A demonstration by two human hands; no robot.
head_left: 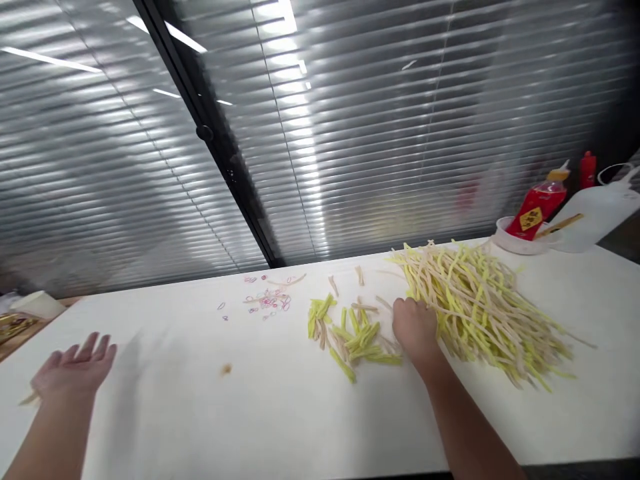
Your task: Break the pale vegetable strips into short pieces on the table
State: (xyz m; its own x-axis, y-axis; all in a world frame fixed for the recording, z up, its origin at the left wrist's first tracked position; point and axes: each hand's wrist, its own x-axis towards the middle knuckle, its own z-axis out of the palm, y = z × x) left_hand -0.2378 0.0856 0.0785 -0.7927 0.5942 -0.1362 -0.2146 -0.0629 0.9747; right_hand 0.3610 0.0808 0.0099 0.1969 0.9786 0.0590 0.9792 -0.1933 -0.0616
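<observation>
At the left end of the white table (190, 400) my left hand (75, 367) is open, palm up with the fingers stretched out. A short beige piece (30, 398) shows beside its thumb side; whether it touches the hand I cannot tell. My right hand (415, 327) is closed at the left edge of a large heap of yellow and beige strands (480, 313), and what its fingers grip is hidden. Just left of that hand lie short yellow and beige pieces (363, 343), with a smaller cluster (320, 317) beside them.
Small coloured loops like rubber bands (270, 301) are scattered toward the back. A red bottle with a yellow cap (537, 207) leans in a shallow white dish (520, 247), next to a white squeeze bottle (595, 213). Window blinds (375, 133) rise behind the table.
</observation>
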